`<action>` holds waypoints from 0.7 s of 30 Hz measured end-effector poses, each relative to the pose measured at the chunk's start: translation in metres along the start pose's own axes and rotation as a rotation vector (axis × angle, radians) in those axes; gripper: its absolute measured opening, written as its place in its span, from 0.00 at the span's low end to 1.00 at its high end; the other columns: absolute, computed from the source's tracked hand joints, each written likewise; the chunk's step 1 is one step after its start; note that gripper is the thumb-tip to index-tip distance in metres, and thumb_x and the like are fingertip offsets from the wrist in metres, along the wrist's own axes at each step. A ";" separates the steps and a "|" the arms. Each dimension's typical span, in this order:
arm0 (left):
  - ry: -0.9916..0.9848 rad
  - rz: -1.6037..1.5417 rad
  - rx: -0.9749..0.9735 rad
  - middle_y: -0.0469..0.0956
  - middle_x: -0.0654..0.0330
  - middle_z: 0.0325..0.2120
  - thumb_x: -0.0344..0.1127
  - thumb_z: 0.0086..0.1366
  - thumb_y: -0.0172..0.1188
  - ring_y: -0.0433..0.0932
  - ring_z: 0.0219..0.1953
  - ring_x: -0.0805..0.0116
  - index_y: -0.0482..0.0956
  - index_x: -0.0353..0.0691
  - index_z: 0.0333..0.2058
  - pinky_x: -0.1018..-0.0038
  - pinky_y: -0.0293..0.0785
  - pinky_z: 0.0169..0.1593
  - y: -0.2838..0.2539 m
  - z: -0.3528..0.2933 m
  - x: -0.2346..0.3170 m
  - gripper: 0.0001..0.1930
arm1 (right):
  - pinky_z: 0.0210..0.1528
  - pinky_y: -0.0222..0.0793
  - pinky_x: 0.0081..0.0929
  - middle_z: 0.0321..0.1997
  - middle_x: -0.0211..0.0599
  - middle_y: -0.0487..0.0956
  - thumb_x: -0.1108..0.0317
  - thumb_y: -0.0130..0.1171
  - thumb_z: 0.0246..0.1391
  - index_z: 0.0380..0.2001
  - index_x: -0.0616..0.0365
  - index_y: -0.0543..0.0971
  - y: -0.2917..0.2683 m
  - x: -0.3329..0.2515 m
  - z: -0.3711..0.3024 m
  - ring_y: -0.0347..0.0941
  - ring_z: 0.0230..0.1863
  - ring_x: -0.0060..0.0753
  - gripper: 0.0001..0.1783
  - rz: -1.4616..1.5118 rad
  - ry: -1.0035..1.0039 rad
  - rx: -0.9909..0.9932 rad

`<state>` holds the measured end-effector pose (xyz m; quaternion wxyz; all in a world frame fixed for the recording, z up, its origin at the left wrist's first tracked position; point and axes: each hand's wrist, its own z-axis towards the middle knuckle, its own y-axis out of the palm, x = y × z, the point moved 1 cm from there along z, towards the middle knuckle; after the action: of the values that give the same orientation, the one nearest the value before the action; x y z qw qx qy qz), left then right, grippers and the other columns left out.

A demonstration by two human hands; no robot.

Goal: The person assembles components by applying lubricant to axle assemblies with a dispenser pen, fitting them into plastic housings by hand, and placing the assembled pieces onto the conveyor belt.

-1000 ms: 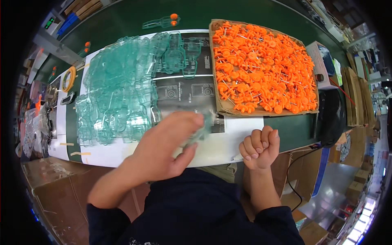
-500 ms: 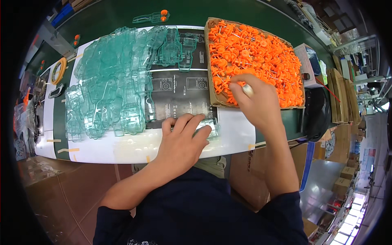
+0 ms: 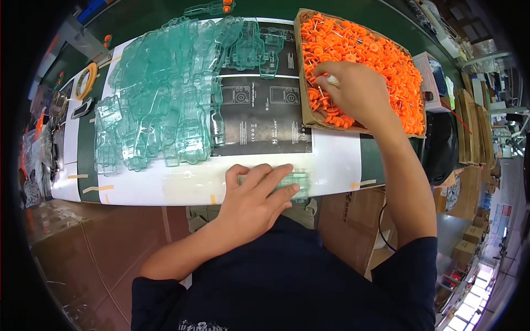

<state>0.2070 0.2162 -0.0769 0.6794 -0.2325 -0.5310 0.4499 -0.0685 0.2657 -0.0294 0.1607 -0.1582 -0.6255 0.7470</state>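
Observation:
My left hand [image 3: 259, 193] bends over a clear green plastic shell [image 3: 301, 179] at the near table edge. Its fingertips and thumb rest on the shell, covering part of it. My right hand [image 3: 353, 88] reaches into the left side of a shallow cardboard box [image 3: 361, 131] heaped with small orange plastic wheels [image 3: 361, 52], some with metal pins. Its fingers are pinched together among the wheels. A white covering shows on one digit; what the fingertips hold is hidden. Many more green shells [image 3: 154, 83] overlap in a pile to the left.
White and black printed sheets [image 3: 259, 129] cover the green table, taped down at the edges. A yellow tape roll [image 3: 85, 81] lies far left. One shell with orange wheels [image 3: 207, 8] sits at the far edge. A black bag [image 3: 441, 146] stands right of the box.
The whole view has shifted, so the table appears higher and further right. My right hand has moved left and away within the box. My left hand and its shell are nearer the table edge.

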 end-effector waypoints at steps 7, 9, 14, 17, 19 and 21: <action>-0.157 -0.469 0.063 0.81 0.60 0.50 0.35 0.58 0.69 0.77 0.45 0.59 0.83 0.41 0.45 0.62 0.70 0.51 -0.010 0.007 -0.014 0.16 | 0.30 0.66 0.19 0.28 0.27 0.81 0.67 0.68 0.55 0.38 0.56 0.87 -0.029 -0.015 -0.050 0.71 0.28 0.20 0.08 0.743 0.304 0.312; -0.175 -0.314 -0.017 0.82 0.58 0.49 0.35 0.59 0.69 0.79 0.43 0.58 0.82 0.40 0.47 0.65 0.73 0.49 -0.006 0.007 -0.024 0.17 | 0.30 0.65 0.16 0.28 0.26 0.80 0.70 0.69 0.55 0.38 0.59 0.87 -0.029 -0.023 -0.066 0.69 0.28 0.17 0.08 0.797 0.297 0.340; -0.064 -0.137 0.030 0.82 0.56 0.50 0.34 0.59 0.70 0.81 0.42 0.57 0.80 0.39 0.51 0.68 0.77 0.46 -0.003 0.025 -0.038 0.21 | 0.29 0.64 0.14 0.28 0.28 0.81 0.76 0.71 0.51 0.38 0.62 0.86 -0.008 -0.051 -0.097 0.69 0.28 0.17 0.09 1.125 0.270 0.275; 0.053 -0.106 0.154 0.82 0.55 0.51 0.33 0.59 0.71 0.82 0.43 0.57 0.79 0.38 0.53 0.69 0.78 0.47 -0.007 0.033 -0.033 0.23 | 0.29 0.64 0.14 0.28 0.29 0.81 0.77 0.72 0.50 0.39 0.62 0.85 0.003 -0.058 -0.109 0.69 0.26 0.18 0.11 1.178 0.267 0.249; 0.025 -0.344 0.236 0.82 0.56 0.50 0.31 0.57 0.71 0.82 0.44 0.58 0.79 0.37 0.54 0.70 0.78 0.47 -0.010 0.034 -0.016 0.24 | 0.29 0.64 0.14 0.27 0.29 0.81 0.77 0.72 0.50 0.39 0.62 0.85 0.005 -0.061 -0.113 0.69 0.26 0.17 0.11 1.195 0.214 0.240; -0.006 -0.582 0.320 0.82 0.57 0.50 0.29 0.55 0.71 0.82 0.45 0.59 0.78 0.36 0.54 0.70 0.78 0.48 -0.011 0.033 -0.006 0.26 | 0.29 0.64 0.14 0.27 0.30 0.81 0.78 0.72 0.50 0.39 0.62 0.85 0.008 -0.064 -0.116 0.69 0.25 0.17 0.12 1.211 0.158 0.229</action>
<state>0.1803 0.2003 -0.0608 0.8056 0.0400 -0.4999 0.3154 0.0395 0.3389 -0.0542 -0.2298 -0.5216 -0.3269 0.7538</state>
